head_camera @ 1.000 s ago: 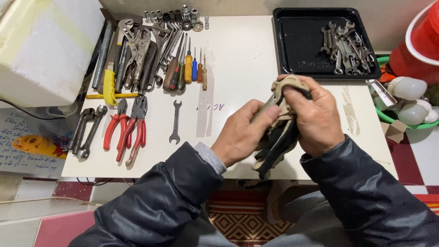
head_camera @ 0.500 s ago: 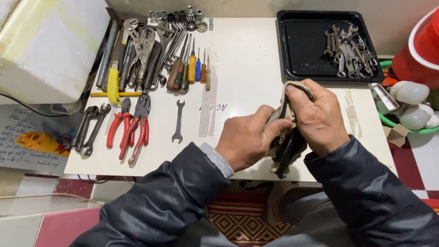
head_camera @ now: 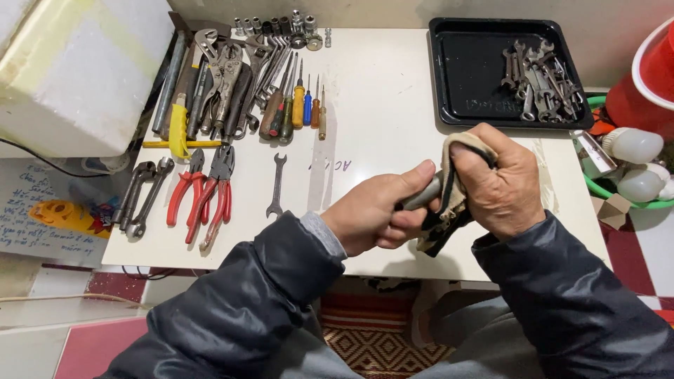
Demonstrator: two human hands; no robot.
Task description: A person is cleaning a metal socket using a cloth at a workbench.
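My left hand grips a grey metal hand tool by one end, just above the near edge of the white table. My right hand is closed on a dirty beige rag wrapped around the tool's other end. Dark parts of the tool hang below the rag. What kind of tool it is stays hidden by the cloth and fingers. Both sleeves are dark and padded.
A black tray with several wrenches sits at the back right. On the left lie pliers, screwdrivers, spanners and sockets. A white foam box stands far left; light bulbs and a red bucket are right.
Both hands have shifted slightly with the tool. The right hand has slid the rag along it, and the tool now lies flatter between the hands.
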